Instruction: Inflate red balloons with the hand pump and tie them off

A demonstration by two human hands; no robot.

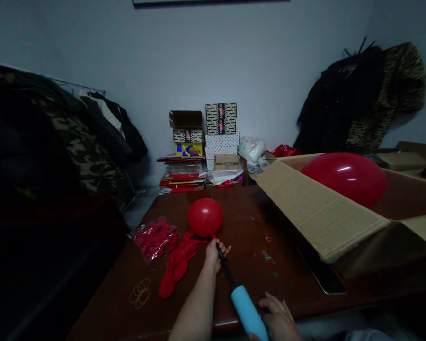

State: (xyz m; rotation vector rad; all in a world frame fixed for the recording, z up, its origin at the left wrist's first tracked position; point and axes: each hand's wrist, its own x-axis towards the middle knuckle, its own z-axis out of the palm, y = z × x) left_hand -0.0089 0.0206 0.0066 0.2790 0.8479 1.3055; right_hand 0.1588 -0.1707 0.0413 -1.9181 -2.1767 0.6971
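A round red balloon, partly inflated, sits over the table at the tip of a light-blue hand pump with a black nozzle. My left hand is closed around the balloon's neck where it meets the nozzle, some fingers sticking out to the right. Low in the view, my right hand is at the pump's near end. Its thumb shows on the blue barrel and its fingers lie loosely along the right side; the pump's end is cut off by the frame. Limp red balloons lie left of my left forearm.
A clear bag of red pieces and yellow rubber bands lie on the left of the brown table. Small coloured bits are scattered right of centre. An open cardboard box holds a big red balloon; a phone-like slab lies beside it.
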